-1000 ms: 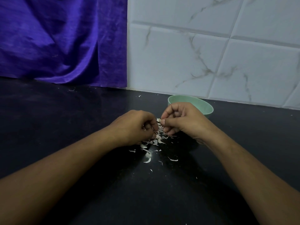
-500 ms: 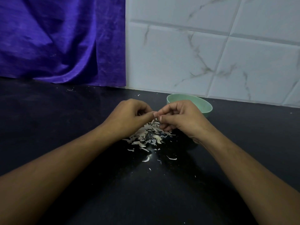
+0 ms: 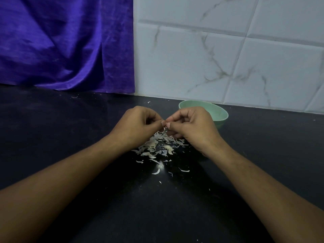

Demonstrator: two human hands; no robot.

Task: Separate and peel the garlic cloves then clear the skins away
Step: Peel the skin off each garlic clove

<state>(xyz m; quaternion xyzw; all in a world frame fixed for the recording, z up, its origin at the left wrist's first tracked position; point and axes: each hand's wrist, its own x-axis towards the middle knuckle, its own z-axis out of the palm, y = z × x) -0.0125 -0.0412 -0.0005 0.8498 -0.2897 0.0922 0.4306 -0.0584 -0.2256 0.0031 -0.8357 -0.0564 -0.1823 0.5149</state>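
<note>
My left hand (image 3: 140, 125) and my right hand (image 3: 191, 125) meet thumb to thumb a little above the black counter (image 3: 70, 137), fingers curled. Between the fingertips they pinch something small, most likely a garlic clove, which the fingers almost wholly hide; a pale shred of skin (image 3: 164, 129) hangs below the thumbs. Under the hands lies a heap of white garlic skins (image 3: 157, 146), with loose flakes (image 3: 156, 171) scattered toward me.
A pale green bowl (image 3: 219, 114) stands just behind my right hand, near the marbled white tile wall (image 3: 228, 58). Purple cloth (image 3: 66, 46) hangs at the back left. A few stray skin flakes (image 3: 74, 97) lie by the cloth.
Both hands have lifted off the skin heap and now work slightly higher and farther back, uncovering more of the pile. The bowl has not moved.
</note>
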